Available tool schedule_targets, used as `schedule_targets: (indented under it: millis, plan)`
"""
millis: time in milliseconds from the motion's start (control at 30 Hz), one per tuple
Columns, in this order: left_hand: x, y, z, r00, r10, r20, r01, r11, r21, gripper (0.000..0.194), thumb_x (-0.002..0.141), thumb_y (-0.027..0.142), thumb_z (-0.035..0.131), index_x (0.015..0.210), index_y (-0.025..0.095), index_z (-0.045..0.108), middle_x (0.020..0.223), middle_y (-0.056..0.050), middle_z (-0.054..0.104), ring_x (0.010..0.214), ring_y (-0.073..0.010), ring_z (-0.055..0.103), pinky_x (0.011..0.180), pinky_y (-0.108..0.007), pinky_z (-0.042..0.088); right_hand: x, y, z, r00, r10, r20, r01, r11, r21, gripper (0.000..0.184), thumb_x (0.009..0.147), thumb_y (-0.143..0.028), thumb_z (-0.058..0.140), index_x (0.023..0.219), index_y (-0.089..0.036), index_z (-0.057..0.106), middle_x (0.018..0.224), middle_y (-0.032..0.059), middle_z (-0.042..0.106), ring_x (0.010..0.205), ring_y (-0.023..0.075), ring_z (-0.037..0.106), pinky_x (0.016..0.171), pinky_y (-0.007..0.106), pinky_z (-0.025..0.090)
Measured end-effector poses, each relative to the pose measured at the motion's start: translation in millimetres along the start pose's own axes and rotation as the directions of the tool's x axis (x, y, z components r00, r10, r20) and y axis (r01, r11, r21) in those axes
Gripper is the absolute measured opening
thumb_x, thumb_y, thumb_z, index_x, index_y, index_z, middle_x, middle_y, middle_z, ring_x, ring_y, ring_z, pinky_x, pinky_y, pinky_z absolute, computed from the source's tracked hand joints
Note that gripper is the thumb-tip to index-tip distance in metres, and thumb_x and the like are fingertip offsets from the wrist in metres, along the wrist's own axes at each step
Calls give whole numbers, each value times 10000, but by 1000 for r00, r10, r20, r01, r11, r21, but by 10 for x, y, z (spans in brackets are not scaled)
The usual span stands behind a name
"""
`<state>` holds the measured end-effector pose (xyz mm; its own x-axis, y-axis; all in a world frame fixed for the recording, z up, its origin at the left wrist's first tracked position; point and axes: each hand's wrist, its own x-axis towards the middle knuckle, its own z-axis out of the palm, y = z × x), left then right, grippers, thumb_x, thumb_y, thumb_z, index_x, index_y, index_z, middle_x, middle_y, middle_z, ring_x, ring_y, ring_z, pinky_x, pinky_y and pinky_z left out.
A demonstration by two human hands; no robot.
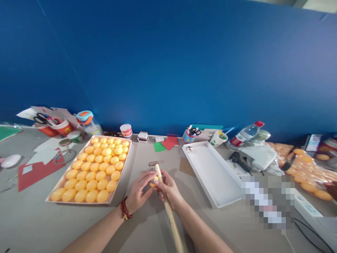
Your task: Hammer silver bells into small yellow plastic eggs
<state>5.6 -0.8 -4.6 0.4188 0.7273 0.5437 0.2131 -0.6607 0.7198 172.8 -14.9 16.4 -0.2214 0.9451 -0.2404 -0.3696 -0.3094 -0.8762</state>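
Note:
Both my hands meet over the grey table in the middle of the view. In the fingers of my left hand point(142, 189) is an orange ping-pong ball point(152, 183), partly hidden, with something shiny and silvery at its top. My right hand point(170, 189) is closed around the wooden handle of a hammer point(168, 212), its thumb and fingertips close against the ball. The small metal hammer head points away from me, just beyond my fingers. To the left stands a shallow box point(113, 196) filled with rows of orange balls.
On the right, a white tray point(214, 175) holds one silvery ball point(189, 149) in its far corner. Red paper point(170, 142) and green paper point(159, 147) lie near the blue wall. A bottle point(244, 135), a bag of orange balls point(302, 168) and a power strip point(306, 203) sit farther right.

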Motion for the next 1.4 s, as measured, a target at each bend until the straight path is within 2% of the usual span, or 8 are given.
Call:
schedule_targets:
  millis: [133,267,367,467,567,767,1067,1400]
  plan:
    - [-7,-8,7,1000,-5,-3,5,1000,-6,384,938,239,543,1320,236,521,1268,-112,631,1214,-253,566,1026,-447,487,-21,7,36,999,-18,-49,16,998,-53,580,722,-538,775,1105,-195,506,521,-94,530,307,41,371,282,129,313]
    - [-13,3,0,1000,6,-24,-7,998,-56,368,925,265,572,1290,238,536,1246,-113,645,1188,-262,582,1018,-459,487,-43,6,52,994,-69,-86,60,993,-98,577,789,-651,638,1133,-205,512,492,-80,525,315,76,410,293,162,346]
    - [-7,8,-15,1000,3,-22,-4,998,-58,359,922,239,573,1279,217,543,1246,-127,633,1173,-261,584,1001,-449,499,-44,-10,32,982,-135,-130,116,982,-146,475,805,-566,667,1090,-218,518,566,-75,537,339,70,420,304,170,369]
    - [2,2,-42,999,-7,-40,5,999,-40,355,914,215,580,1268,218,548,1226,-124,626,1148,-253,587,985,-430,507,-49,-29,10,968,-201,-153,169,965,-199,400,781,-434,721,1054,-232,509,793,-36,609,363,45,440,306,172,377]
    - [9,-11,-72,998,-49,-36,48,998,-29,351,915,219,577,1265,223,554,1202,-119,617,1130,-250,585,966,-413,509,-78,-55,12,957,-263,-124,222,936,-273,378,799,-363,698,1092,-247,488,963,2,633,364,30,451,310,175,382]
    - [10,-30,-88,997,-75,17,76,995,-70,381,920,315,576,1284,209,543,1183,-127,622,1115,-267,580,948,-425,502,-165,-157,58,954,-295,-60,246,879,-409,394,820,-307,657,1157,-262,459,1047,26,629,395,50,470,327,199,427]
    - [1,-63,-91,999,-42,19,44,989,-143,380,917,337,583,1274,212,545,1162,-124,620,1114,-265,570,953,-421,489,-238,-246,93,940,-340,-31,273,804,-528,466,763,-222,676,1194,-262,502,1020,49,650,666,176,636,430,224,476]
    - [20,-23,-123,997,-42,70,55,981,-188,373,915,284,591,1280,219,549,1168,-122,615,1143,-259,549,983,-415,466,-242,-284,78,926,-372,62,334,732,-594,466,776,-158,621,1208,-235,465,973,27,639,627,134,623,494,220,507]
